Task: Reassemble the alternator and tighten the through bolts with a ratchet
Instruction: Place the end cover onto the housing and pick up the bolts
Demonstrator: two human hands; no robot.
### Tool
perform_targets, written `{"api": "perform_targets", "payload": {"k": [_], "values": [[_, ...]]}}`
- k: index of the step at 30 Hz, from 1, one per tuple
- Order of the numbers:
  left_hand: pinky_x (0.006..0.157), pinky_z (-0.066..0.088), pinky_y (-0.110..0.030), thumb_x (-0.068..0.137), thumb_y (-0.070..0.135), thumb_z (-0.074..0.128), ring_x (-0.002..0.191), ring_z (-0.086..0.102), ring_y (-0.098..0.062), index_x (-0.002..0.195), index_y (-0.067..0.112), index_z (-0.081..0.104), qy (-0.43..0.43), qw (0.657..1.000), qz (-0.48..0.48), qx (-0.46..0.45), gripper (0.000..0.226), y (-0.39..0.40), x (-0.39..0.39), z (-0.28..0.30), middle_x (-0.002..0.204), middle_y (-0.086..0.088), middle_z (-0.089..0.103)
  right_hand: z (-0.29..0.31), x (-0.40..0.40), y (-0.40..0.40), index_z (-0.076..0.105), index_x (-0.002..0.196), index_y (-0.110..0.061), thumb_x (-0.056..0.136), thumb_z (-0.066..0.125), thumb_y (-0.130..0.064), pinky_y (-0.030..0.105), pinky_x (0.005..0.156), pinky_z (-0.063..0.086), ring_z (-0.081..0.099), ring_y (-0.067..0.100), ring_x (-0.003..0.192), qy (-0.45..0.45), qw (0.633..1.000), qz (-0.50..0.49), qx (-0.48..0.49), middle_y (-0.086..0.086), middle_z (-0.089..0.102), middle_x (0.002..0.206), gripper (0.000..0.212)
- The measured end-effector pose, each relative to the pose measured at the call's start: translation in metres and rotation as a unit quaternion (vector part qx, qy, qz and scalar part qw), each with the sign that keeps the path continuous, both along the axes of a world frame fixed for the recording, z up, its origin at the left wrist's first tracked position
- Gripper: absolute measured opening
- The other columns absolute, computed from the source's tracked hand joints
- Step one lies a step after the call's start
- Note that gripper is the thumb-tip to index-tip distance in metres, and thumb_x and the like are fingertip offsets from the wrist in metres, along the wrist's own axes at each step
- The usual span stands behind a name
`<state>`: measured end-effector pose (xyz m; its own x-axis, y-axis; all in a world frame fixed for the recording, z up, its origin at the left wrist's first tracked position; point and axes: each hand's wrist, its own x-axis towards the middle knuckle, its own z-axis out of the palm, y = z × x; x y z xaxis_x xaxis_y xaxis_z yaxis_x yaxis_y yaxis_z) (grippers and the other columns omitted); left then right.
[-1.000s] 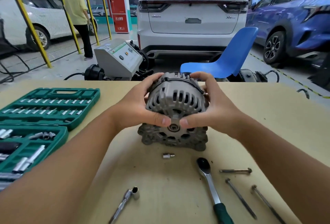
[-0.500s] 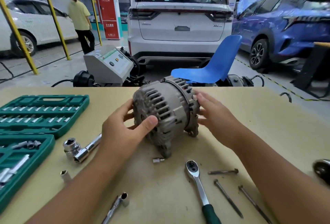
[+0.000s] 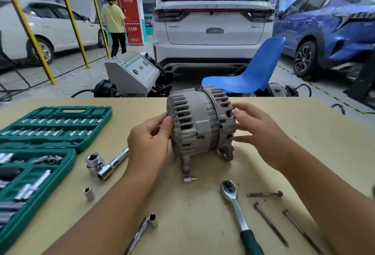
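Tipped sideways, alternator (image 3: 199, 124) stands between both hands' grip.

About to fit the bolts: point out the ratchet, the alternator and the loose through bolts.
ratchet (image 3: 228, 187), head view, on its round drive head.
alternator (image 3: 199, 124), head view, on the smooth middle band of its housing.
through bolts (image 3: 263, 194), head view, on the shaft of the farthest of three lying loose.

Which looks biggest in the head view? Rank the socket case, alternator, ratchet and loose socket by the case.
1. Socket case, though it lies nearer the camera's edge.
2. Alternator.
3. Ratchet, long but slim, so its place against the alternator is unsure.
4. Loose socket.
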<state>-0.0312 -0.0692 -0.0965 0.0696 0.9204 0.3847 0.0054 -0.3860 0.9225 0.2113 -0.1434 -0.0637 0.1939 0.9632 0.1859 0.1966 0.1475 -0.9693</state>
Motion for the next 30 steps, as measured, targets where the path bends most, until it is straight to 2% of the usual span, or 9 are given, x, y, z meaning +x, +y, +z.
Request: {"api": "perform_targets", "payload": {"k": [4,8,11,14,16,19,23,27,30], "values": [[0.1,0.056,-0.042,0.087,0.07,0.067,0.12,0.068,-0.01,0.128,0.043,0.069,0.033,0.992,-0.113,0.038,0.049,-0.018,-0.003,0.01,0.123,0.011,0.074,-0.004,0.002,0.011,0.05,0.144,-0.049,0.101,0.051,-0.047,0.04,0.09,0.054,0.065,0.017,0.12,0.09,0.988,0.119,-0.03,-0.009,0.064,0.138,0.043],[0.103,0.054,-0.042,0.074,0.063,0.079,0.126,0.061,-0.009,0.136,0.05,0.056,0.105,0.989,-0.078,0.062,0.067,-0.022,0.005,0.005,0.13,0.011,0.066,-0.006,0.001,0.012,0.057,0.144,-0.035,0.103,0.05,-0.043,0.032,0.082,0.057,0.066,0.018,0.112,0.157,0.97,0.183,-0.036,0.004,0.063,0.138,0.042],[0.1,0.053,-0.023,0.079,0.054,0.079,0.125,0.062,-0.003,0.136,0.051,0.055,0.086,0.987,-0.124,0.052,0.062,-0.013,0.001,0.006,0.132,0.014,0.067,-0.007,-0.003,0.007,0.058,0.143,-0.032,0.104,0.052,-0.037,0.033,0.082,0.058,0.069,0.019,0.111,0.166,0.974,0.153,-0.023,0.005,0.068,0.132,0.04],[0.105,0.053,-0.028,0.09,0.037,0.075,0.127,0.063,-0.006,0.151,0.031,0.051,0.067,0.98,-0.183,0.032,0.066,-0.003,-0.008,0.01,0.135,0.015,0.069,-0.01,-0.01,0.003,0.058,0.141,-0.036,0.1,0.056,-0.04,0.035,0.08,0.061,0.071,0.017,0.111,0.126,0.989,0.077,-0.007,-0.001,0.072,0.125,0.042],[0.103,0.055,-0.031,0.092,0.037,0.071,0.124,0.065,-0.005,0.151,0.032,0.051,0.085,0.986,-0.13,0.064,0.062,-0.005,-0.007,0.008,0.131,0.018,0.07,-0.014,-0.017,0.003,0.061,0.137,-0.038,0.107,0.049,-0.039,0.037,0.079,0.063,0.073,0.014,0.105,0.085,0.996,0.002,-0.002,-0.008,0.074,0.119,0.033],[0.097,0.058,-0.041,0.086,0.056,0.07,0.121,0.063,-0.007,0.151,0.042,0.046,0.103,0.99,0.005,0.096,0.07,-0.023,0.007,0.008,0.132,0.019,0.065,-0.016,-0.02,0.009,0.071,0.121,-0.023,0.108,0.051,-0.021,0.041,0.079,0.062,0.076,0.017,0.094,0.04,0.992,-0.118,0.004,-0.004,0.078,0.102,0.024],[0.098,0.045,-0.037,0.047,0.097,0.065,0.137,0.041,-0.02,0.159,0.038,0.009,0.255,0.957,0.115,0.077,0.139,-0.048,0.045,0.025,0.149,0.005,0.039,-0.015,-0.015,0.013,0.073,0.1,-0.021,0.102,0.063,-0.025,0.047,0.074,0.062,0.073,0.013,0.077,-0.096,0.985,-0.143,0.03,-0.003,0.075,0.085,0.011],[0.093,0.052,-0.047,0.036,0.098,0.069,0.13,0.04,-0.031,0.159,0.033,0.005,0.357,0.919,0.157,0.065,0.153,-0.043,0.065,0.031,0.144,-0.006,0.032,-0.015,-0.009,0.013,0.069,0.09,-0.025,0.099,0.065,-0.035,0.052,0.078,0.059,0.067,0.017,0.077,-0.177,0.971,-0.159,0.038,-0.006,0.069,0.08,0.014],[0.087,0.044,-0.035,0.036,0.091,0.071,0.126,0.042,-0.025,0.157,0.039,0.006,0.37,0.915,0.127,0.098,0.147,-0.023,0.053,0.026,0.136,0.0,0.033,-0.015,-0.004,0.008,0.065,0.08,-0.023,0.095,0.071,-0.037,0.048,0.067,0.061,0.068,0.015,0.058,-0.167,0.976,-0.134,0.046,-0.007,0.067,0.068,0.021]]}}
